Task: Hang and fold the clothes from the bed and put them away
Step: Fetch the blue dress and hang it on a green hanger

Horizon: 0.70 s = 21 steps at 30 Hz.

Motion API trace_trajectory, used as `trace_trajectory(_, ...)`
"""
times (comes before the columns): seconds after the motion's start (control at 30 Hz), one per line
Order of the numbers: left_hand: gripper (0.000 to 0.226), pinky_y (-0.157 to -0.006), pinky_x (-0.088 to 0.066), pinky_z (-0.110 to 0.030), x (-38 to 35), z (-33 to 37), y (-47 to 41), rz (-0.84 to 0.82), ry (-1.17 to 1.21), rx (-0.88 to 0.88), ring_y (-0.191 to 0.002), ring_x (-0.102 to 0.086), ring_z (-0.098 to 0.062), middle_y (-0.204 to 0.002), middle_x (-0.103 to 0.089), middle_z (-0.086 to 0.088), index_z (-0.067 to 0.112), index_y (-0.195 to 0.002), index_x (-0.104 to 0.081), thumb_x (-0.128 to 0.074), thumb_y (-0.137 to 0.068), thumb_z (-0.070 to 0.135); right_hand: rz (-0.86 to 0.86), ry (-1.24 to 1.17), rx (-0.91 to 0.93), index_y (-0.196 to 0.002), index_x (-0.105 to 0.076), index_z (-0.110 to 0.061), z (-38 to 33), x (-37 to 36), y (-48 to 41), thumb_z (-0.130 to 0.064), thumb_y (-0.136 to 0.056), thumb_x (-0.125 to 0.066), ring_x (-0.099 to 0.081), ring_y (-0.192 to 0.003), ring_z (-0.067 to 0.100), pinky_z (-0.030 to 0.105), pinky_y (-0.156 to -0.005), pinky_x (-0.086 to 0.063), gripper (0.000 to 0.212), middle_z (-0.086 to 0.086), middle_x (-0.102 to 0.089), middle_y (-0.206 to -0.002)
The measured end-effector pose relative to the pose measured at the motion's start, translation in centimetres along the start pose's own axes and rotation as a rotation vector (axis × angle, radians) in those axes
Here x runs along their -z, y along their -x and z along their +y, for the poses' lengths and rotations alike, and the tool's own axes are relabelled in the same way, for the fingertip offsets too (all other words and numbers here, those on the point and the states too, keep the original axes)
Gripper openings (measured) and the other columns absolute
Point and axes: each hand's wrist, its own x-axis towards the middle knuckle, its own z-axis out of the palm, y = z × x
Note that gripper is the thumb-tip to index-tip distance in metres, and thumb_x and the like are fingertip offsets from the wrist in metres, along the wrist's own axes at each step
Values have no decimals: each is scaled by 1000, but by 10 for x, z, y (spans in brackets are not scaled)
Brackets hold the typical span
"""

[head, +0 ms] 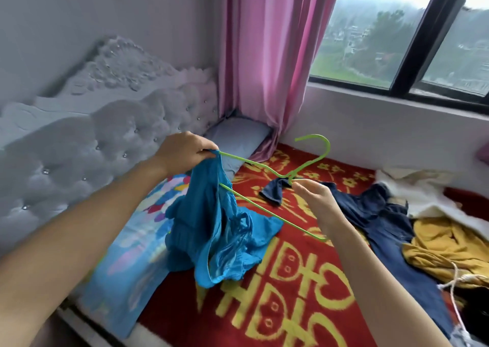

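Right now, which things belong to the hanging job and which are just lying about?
Job: green hanger, blue garment, left hand, right hand, navy garment, yellow garment.
Lying about: blue pillow, grey pillow, pink curtain, white cord.

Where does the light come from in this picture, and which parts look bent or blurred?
Head view: soft daylight comes through the window at upper right; wide-angle distortion slants its dark frame; the patterned pillow at lower left is blurred, while the green hanger and blue garment look fairly sharp.
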Motion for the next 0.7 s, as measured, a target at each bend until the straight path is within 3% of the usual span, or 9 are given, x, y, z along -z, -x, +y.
trace_trajectory(0.1, 27, -84, -42, -35, 15, -1, -16, 61, -9, 48, -110, -58, -29, -113, -68, -4, 23, -114, -68, -56, -91, 30, 496, 554, 506, -100, -67, 0, 3, -13, 8, -19, -87, -55, -49, -94, 23, 31, -81, -37, 27, 15, -62, -95)
trace_trajectory(0.17, 26, -83, -42, -33, 22, 2, -25, 120, -40, 80, -111, -56, -29, -113, -68, -5, 23, -115, -67, -56, -92, 23, 378, 477, 709, -84, -69, 1, 6, -43, 36, -13, -83, -47, -52, -81, 19, 32, -73, -46, 25, 15, -64, -82)
trace_trajectory(0.23, 25, -81, -42, -33, 26, 4, -30, 178, 9, 126, -107, -58, -30, -109, -69, -7, 22, -113, -69, -56, -91, 20, 33, 446, 838, -87, -68, -1, 24, -78, 62, -19, -91, -47, -59, -83, 19, 35, -69, -52, 28, 11, -67, -89)
trace_trajectory(0.33, 19, -84, -48, -35, 25, -5, -32, 234, 257, 187, -97, -62, -29, -97, -71, -9, 16, -104, -73, -63, -88, 16, -407, 648, 685, -125, -52, -10, 45, -110, 78, -57, -93, -34, -57, -111, 23, 32, -88, -48, 60, 6, -58, -128)
trace_trajectory(0.4, 17, -86, -50, -42, 23, -13, -32, 240, 401, 189, -94, -65, -28, -93, -72, -9, 11, -100, -73, -66, -85, 11, -581, 782, 581, -133, -44, -16, 45, -116, 78, -64, -86, -41, -52, -113, 24, 34, -91, -41, 68, 2, -55, -132)
trace_trajectory(0.47, 17, -88, -49, -43, 24, -21, -32, 243, 444, 188, -88, -64, -21, -90, -71, -7, 8, -99, -73, -67, -84, 8, -583, 903, 654, -100, -63, -20, 50, -113, 75, -64, -78, -40, -51, -87, 18, 29, -76, -32, 54, -8, -66, -92)
trace_trajectory(0.53, 19, -88, -50, -35, 26, -32, -27, 255, 471, 179, -76, -61, -1, -77, -69, 6, 5, -101, -72, -67, -83, 3, -491, 948, 622, -61, -59, -25, 49, -96, 65, -65, -71, -37, -35, -72, 5, 26, -66, -20, 46, -16, -52, -60)
trace_trajectory(0.63, 32, -69, -44, -3, 28, -59, -12, 283, 647, 236, -58, -54, 18, -53, -59, 30, -3, -113, -61, -62, -82, -10, -355, 825, 455, -66, -56, -23, 56, -39, 34, -65, -62, -36, -33, -82, 4, 30, -76, -24, 47, -18, -46, -69)
trace_trajectory(0.7, 34, -64, -42, 0, 25, -73, -1, 280, 777, 311, -56, -55, 16, -52, -59, 29, -2, -113, -57, -58, -82, -14, -264, 759, 377, -75, -61, -18, 54, 4, 14, -64, -56, -41, -41, -81, 9, 34, -83, -33, 54, -13, -47, -75)
